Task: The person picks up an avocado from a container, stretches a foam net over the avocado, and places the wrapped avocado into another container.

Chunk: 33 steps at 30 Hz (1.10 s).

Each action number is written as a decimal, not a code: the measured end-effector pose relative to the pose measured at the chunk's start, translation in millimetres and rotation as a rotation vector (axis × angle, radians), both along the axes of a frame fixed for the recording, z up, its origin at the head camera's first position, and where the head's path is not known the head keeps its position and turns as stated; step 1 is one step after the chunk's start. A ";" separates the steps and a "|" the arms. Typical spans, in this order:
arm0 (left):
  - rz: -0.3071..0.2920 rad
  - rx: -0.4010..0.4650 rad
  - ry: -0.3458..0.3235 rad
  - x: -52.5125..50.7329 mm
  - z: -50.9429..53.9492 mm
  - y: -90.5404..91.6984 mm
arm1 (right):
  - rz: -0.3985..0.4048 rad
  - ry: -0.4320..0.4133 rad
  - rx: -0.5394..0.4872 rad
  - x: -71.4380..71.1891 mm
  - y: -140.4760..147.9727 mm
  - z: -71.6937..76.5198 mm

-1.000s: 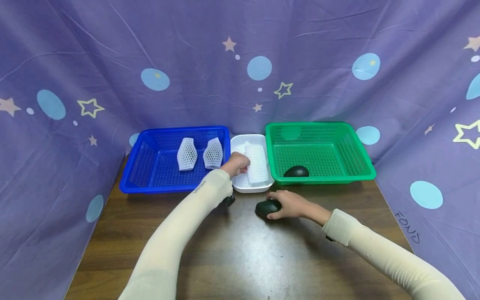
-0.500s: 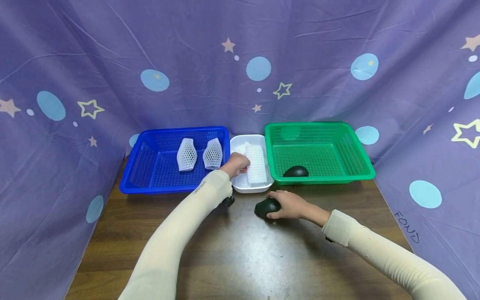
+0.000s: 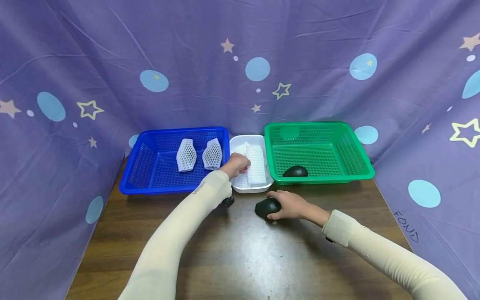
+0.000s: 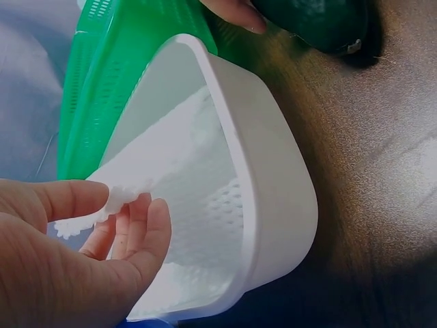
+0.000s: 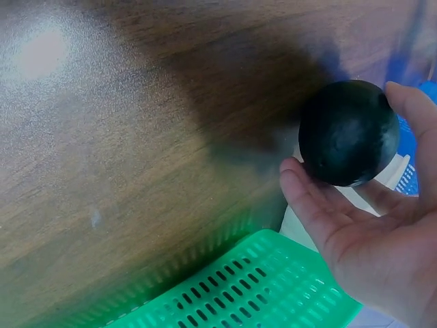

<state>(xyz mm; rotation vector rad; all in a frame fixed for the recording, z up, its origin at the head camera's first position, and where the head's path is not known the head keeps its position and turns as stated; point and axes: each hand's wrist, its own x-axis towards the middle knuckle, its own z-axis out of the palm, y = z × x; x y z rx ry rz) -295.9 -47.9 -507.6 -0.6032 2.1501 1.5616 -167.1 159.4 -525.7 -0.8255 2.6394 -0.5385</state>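
My left hand (image 3: 237,164) reaches into the white tray (image 3: 251,190) and pinches the edge of a white foam net sleeve (image 3: 256,164) between thumb and fingers, plain in the left wrist view. More foam netting (image 4: 222,205) lies beneath it in the tray. In front of the tray, my right hand (image 3: 290,205) grips a dark green avocado (image 3: 267,207), its thumb and fingers on opposite sides in the right wrist view. Whether this avocado touches the table is hard to tell.
Left of the tray stands a blue basket (image 3: 144,191) holding two net-wrapped items (image 3: 186,155). To its right, a green basket (image 3: 322,180) holds another avocado (image 3: 296,171). All stand on a wooden table (image 3: 240,258) against a purple curtain (image 3: 202,83).
Both hands stay in nearly the same places, the left on the foam net sleeve and the right on the avocado. The head view has shifted very slightly.
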 end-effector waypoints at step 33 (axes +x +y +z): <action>-0.165 0.021 0.224 61.5 70.4 -27.7 | -0.016 0.002 -0.095 -1.4 -1.2 6.8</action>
